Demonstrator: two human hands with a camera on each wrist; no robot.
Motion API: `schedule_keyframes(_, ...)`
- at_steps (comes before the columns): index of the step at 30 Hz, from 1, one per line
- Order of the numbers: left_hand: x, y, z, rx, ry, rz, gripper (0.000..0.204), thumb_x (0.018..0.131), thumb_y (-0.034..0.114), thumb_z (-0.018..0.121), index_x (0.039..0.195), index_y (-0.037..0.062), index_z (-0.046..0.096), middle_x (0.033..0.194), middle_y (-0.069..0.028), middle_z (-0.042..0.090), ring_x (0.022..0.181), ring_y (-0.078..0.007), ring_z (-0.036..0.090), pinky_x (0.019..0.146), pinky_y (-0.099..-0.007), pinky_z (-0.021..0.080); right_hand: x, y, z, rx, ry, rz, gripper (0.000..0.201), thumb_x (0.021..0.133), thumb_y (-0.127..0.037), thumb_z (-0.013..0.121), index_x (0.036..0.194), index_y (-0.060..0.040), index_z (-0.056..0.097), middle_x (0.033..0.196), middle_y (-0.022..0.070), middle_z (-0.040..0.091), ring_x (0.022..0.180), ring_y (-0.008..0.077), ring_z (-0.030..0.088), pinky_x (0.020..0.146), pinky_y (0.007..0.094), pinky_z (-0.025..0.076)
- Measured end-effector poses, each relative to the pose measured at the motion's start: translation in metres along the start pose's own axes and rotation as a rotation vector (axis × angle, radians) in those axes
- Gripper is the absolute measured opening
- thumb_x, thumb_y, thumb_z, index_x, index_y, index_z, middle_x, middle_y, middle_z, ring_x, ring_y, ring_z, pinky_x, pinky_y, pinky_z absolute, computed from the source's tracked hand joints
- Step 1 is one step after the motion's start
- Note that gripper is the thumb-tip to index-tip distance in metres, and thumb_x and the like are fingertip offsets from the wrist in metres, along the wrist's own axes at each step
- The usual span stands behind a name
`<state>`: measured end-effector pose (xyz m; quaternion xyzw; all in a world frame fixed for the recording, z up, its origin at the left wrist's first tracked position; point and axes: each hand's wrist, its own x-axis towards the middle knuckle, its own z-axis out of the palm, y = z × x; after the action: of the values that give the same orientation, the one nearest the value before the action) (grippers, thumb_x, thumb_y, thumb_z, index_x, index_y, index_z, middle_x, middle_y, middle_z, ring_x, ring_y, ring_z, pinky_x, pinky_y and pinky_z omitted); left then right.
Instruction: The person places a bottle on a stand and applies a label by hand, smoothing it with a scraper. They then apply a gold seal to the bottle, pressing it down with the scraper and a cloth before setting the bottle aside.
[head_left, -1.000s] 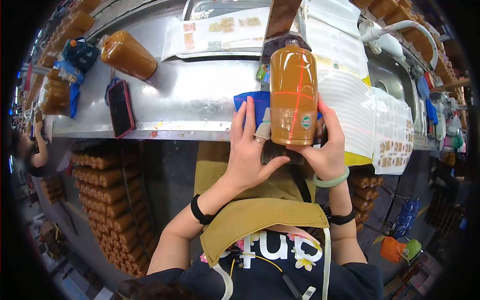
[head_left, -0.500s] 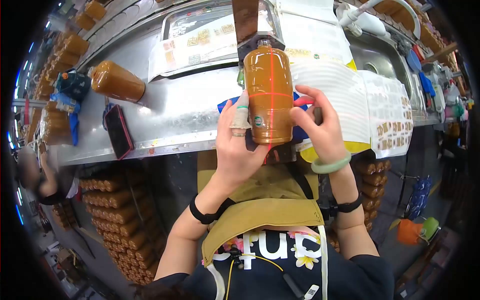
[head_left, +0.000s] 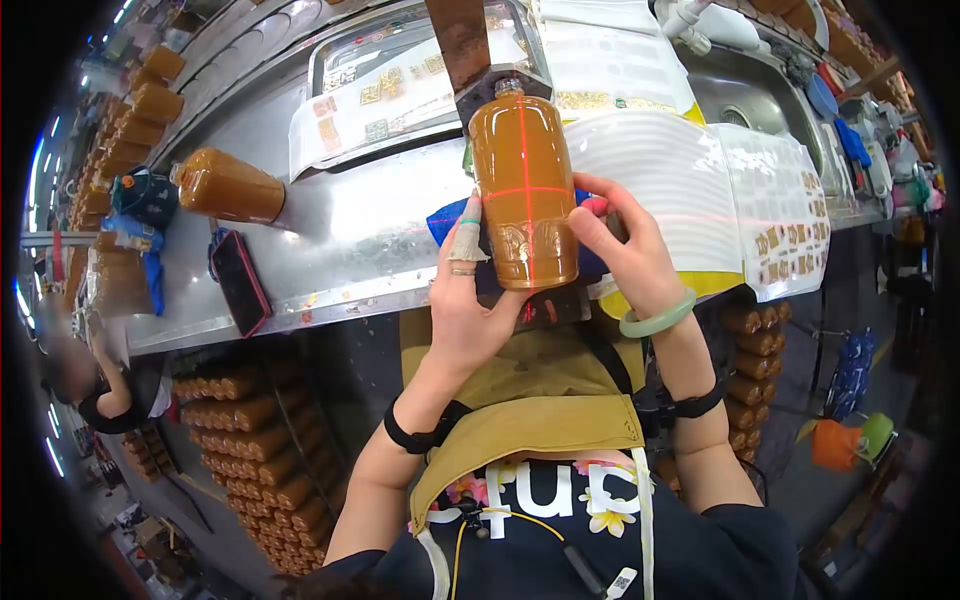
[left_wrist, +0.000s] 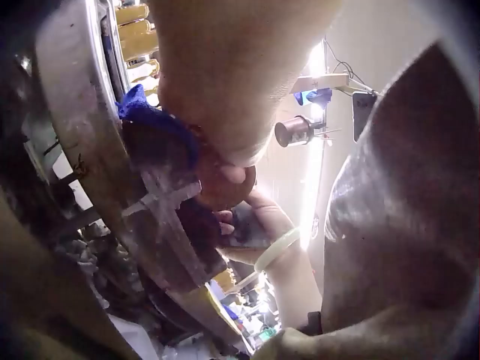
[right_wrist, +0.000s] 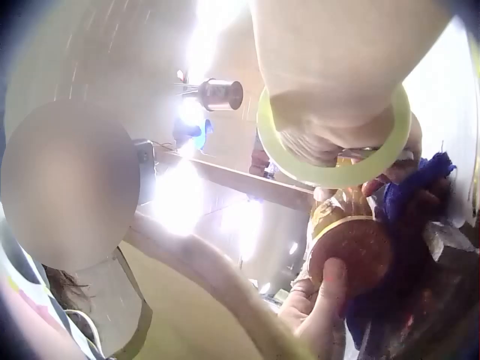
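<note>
In the head view an amber bottle (head_left: 522, 200) lies with its neck against a metal bracket (head_left: 500, 90). Red light lines cross on its side, and raised patterns show near its base. My left hand (head_left: 465, 315) grips the lower left side, thumb under the base, a wrapping on one finger. The left thumb also shows against the round bottle base (right_wrist: 360, 255) in the right wrist view. At the right side, my right hand (head_left: 640, 255) has bent fingers and thumb at the bottle's edge; its far fingertips are partly hidden. A blue cloth (head_left: 440, 225) lies beneath the bottle.
Another amber bottle (head_left: 230, 187) and a phone (head_left: 240, 283) lie on the metal counter (head_left: 370, 225) at left. Label sheets (head_left: 780, 215) and white ridged sheets (head_left: 650, 190) cover the right side, beside a sink (head_left: 745, 100). Stacked bottles (head_left: 245, 430) stand below the counter.
The bottle has turned: its small green sticker moved left across it and is now out of sight. My left hand closed in around the base, while the right thumb left the base for the right side.
</note>
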<state>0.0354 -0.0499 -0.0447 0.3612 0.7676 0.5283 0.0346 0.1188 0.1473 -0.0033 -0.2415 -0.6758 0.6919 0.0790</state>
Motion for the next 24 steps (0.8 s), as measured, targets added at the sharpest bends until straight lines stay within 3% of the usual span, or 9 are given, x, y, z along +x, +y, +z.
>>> schedule_keyframes(3, -0.002, -0.001, 0.002, 0.002, -0.009, -0.037, 0.092, 0.077, 0.007, 0.089, 0.154, -0.0083, 0.041, 0.149, -0.0269, 0.053, 0.135, -0.0416, 0.055, 0.111, -0.0446, 0.048, -0.004, 0.0, 0.005, 0.022, 0.024, -0.005, 0.056, 0.092, -0.026, 0.08, 0.14, -0.003, 0.061, 0.099, -0.002, 0.06, 0.088, 0.0056, 0.055, 0.08, 0.0227, 0.047)
schedule_keyframes(5, -0.002, -0.001, 0.002, -0.001, -0.003, -0.02, 0.092, 0.077, 0.006, 0.088, 0.154, -0.0083, 0.04, 0.15, -0.0266, 0.053, 0.136, -0.0415, 0.055, 0.111, -0.0447, 0.047, -0.004, -0.002, 0.002, -0.069, 0.013, 0.016, 0.051, 0.1, -0.015, 0.071, 0.146, -0.0004, 0.055, 0.097, -0.007, 0.055, 0.083, 0.0003, 0.046, 0.079, 0.0174, 0.04)
schedule_keyframes(7, 0.0, -0.001, 0.001, -0.001, 0.003, 0.0, 0.092, 0.077, 0.006, 0.088, 0.154, -0.0082, 0.04, 0.15, -0.0262, 0.053, 0.136, -0.0413, 0.055, 0.111, -0.0448, 0.047, -0.006, -0.006, -0.003, 0.011, -0.002, 0.064, 0.051, 0.102, -0.013, 0.066, 0.149, -0.0008, 0.052, 0.102, -0.0041, 0.058, 0.091, 0.0031, 0.053, 0.086, 0.0191, 0.043)
schedule_keyframes(10, 0.002, 0.001, 0.003, -0.018, 0.024, 0.002, 0.095, 0.076, 0.006, 0.089, 0.155, -0.0079, 0.039, 0.15, -0.0257, 0.053, 0.137, -0.0403, 0.054, 0.112, -0.0445, 0.046, -0.005, 0.008, -0.016, 0.136, 0.162, -0.12, 0.041, 0.104, -0.006, 0.059, 0.145, 0.0006, 0.053, 0.119, 0.0046, 0.064, 0.11, 0.0115, 0.06, 0.1, 0.0261, 0.047)
schedule_keyframes(15, 0.001, -0.004, 0.01, 0.087, 0.027, -0.022, 0.102, 0.076, 0.007, 0.09, 0.16, -0.0049, 0.032, 0.153, -0.0213, 0.053, 0.139, -0.0301, 0.055, 0.112, -0.0388, 0.046, -0.02, -0.021, 0.002, 0.245, 0.145, -0.215, 0.036, 0.098, -0.001, 0.065, 0.133, 0.002, 0.059, 0.119, 0.0074, 0.067, 0.11, 0.0163, 0.061, 0.098, 0.0317, 0.049)
schedule_keyframes(17, 0.003, -0.005, 0.011, 0.078, 0.041, -0.036, 0.1, 0.074, 0.005, 0.09, 0.157, -0.0037, 0.037, 0.148, -0.0217, 0.056, 0.134, -0.0339, 0.057, 0.109, -0.0411, 0.048, -0.024, -0.024, 0.016, -0.147, 0.075, -0.26, 0.033, 0.1, 0.0, 0.063, 0.133, -0.0024, 0.06, 0.116, 0.0059, 0.065, 0.101, 0.0108, 0.06, 0.09, 0.0262, 0.05)
schedule_keyframes(18, 0.004, -0.005, 0.01, 0.071, 0.056, -0.049, 0.098, 0.071, 0.003, 0.091, 0.155, -0.0026, 0.042, 0.142, -0.022, 0.058, 0.129, -0.0377, 0.058, 0.106, -0.0435, 0.05, -0.02, -0.02, 0.02, -0.186, 0.174, -0.271, 0.03, 0.093, -0.004, 0.069, 0.122, 0.0002, 0.065, 0.108, 0.0127, 0.069, 0.099, 0.022, 0.066, 0.089, 0.0336, 0.052)
schedule_keyframes(21, 0.004, 0.001, 0.008, -0.003, 0.095, -0.046, 0.092, 0.071, 0.002, 0.09, 0.153, -0.0016, 0.047, 0.141, -0.0206, 0.059, 0.127, -0.037, 0.059, 0.104, -0.0419, 0.051, -0.001, 0.002, -0.011, -0.467, 0.429, -0.241, 0.024, 0.094, -0.003, 0.068, 0.117, 0.001, 0.066, 0.102, 0.0129, 0.07, 0.091, 0.0232, 0.066, 0.083, 0.0337, 0.053)
schedule_keyframes(24, 0.01, 0.013, 0.003, 0.07, 0.135, 0.073, 0.089, 0.069, -0.002, 0.087, 0.151, -0.001, 0.051, 0.142, -0.0199, 0.06, 0.125, -0.0358, 0.059, 0.102, -0.0411, 0.052, -0.008, -0.007, -0.012, -0.242, 0.38, -0.294, 0.018, 0.096, -0.004, 0.067, 0.113, 0.0018, 0.066, 0.099, 0.0111, 0.07, 0.086, 0.0192, 0.065, 0.079, 0.0314, 0.052)
